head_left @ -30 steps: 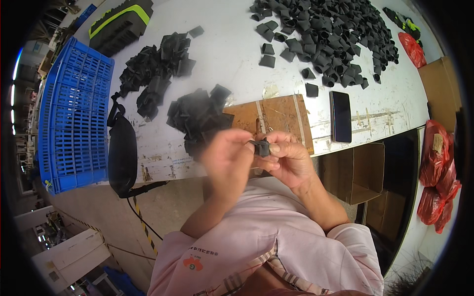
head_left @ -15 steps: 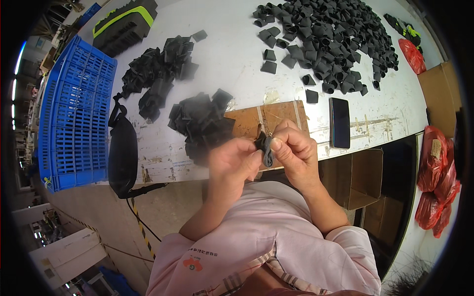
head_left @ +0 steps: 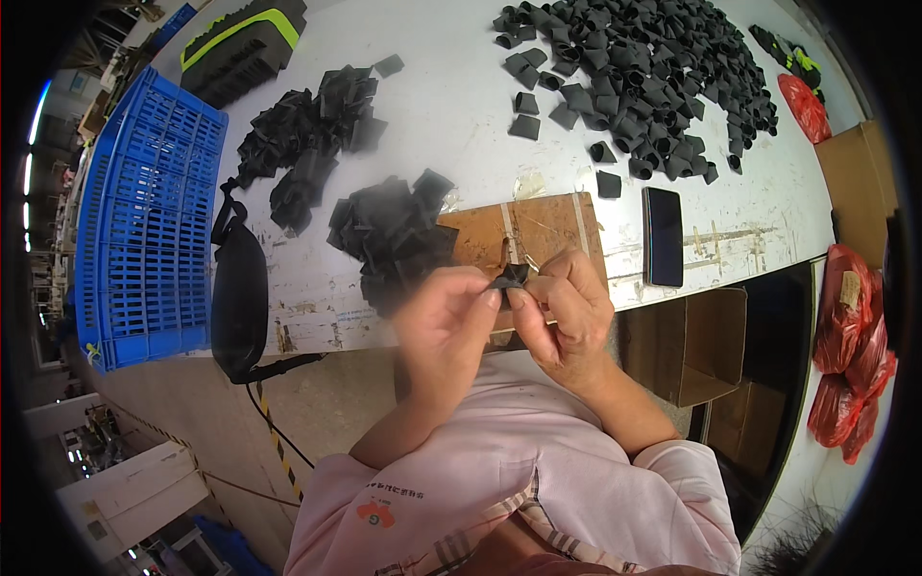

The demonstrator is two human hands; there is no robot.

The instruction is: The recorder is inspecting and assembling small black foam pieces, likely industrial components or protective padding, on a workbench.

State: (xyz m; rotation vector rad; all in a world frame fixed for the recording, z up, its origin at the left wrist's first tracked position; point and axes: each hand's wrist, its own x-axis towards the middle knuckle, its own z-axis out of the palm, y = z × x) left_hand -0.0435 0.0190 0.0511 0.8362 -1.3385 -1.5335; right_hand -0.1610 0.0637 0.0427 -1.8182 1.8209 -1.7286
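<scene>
A small piece of black fabric (head_left: 511, 278) is pinched between my two hands, in front of the table edge. My left hand (head_left: 444, 317) grips its left end with thumb and fingertips, while my right hand (head_left: 570, 315) pinches its right side. Just beyond my fingers lies a brown wooden board (head_left: 559, 223); a thin metal piece (head_left: 530, 259) shows beside my right fingertips, its kind unclear. Close to my left hand is a heap of flat black fabric pieces (head_left: 389, 226). Many black fabric loops (head_left: 624, 82) are spread over the far right of the table.
A blue plastic crate (head_left: 154, 221) and a black pouch (head_left: 240, 298) are at the left. Another dark fabric heap (head_left: 312, 125) lies farther back. To the right are a phone (head_left: 663, 236), a cardboard box (head_left: 709, 348) below the table edge and red plastic bags (head_left: 845, 326).
The folded fabric piece has been turned and now lies flatter and wider between my fingertips. My right hand has turned, its thumb now pointing up next to my left thumb.
</scene>
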